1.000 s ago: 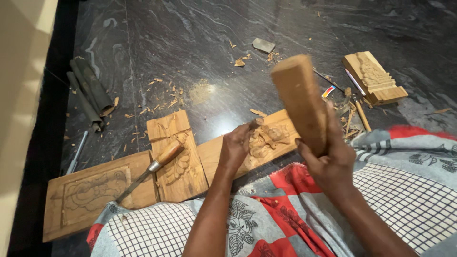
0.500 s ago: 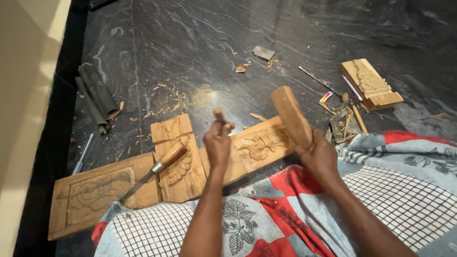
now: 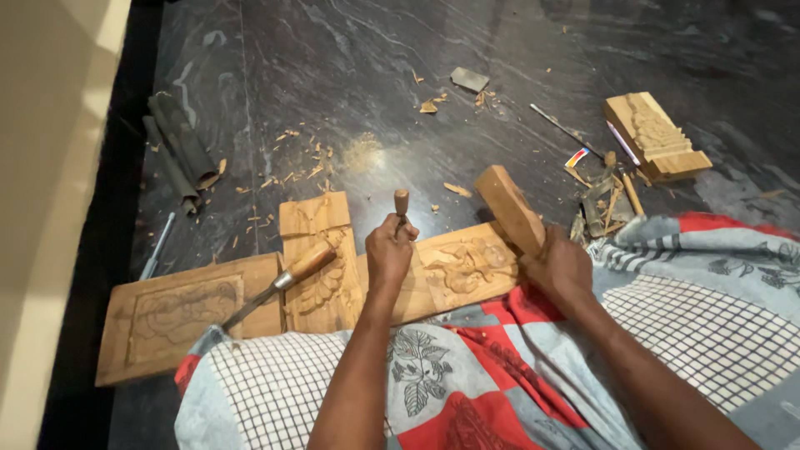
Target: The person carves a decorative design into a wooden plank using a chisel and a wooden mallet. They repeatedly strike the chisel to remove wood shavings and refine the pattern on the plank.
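Chisel (image 3: 402,202) standing upright on the carved wooden panel (image 3: 454,271) lying on the floor (image 3: 350,67) — left hand (image 3: 390,250) gripping it closed, steadying it; right hand (image 3: 560,268) clenching wooden mallet (image 3: 510,208) — raised beside it, apparently for striking.

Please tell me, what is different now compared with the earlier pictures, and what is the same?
The right hand has brought the wooden mallet down from its raised position to just above the carved panel. The left hand moved from the panel's surface and now grips a chisel upright on it. The other carved panels, the spare chisel and the wood chips stayed in place.
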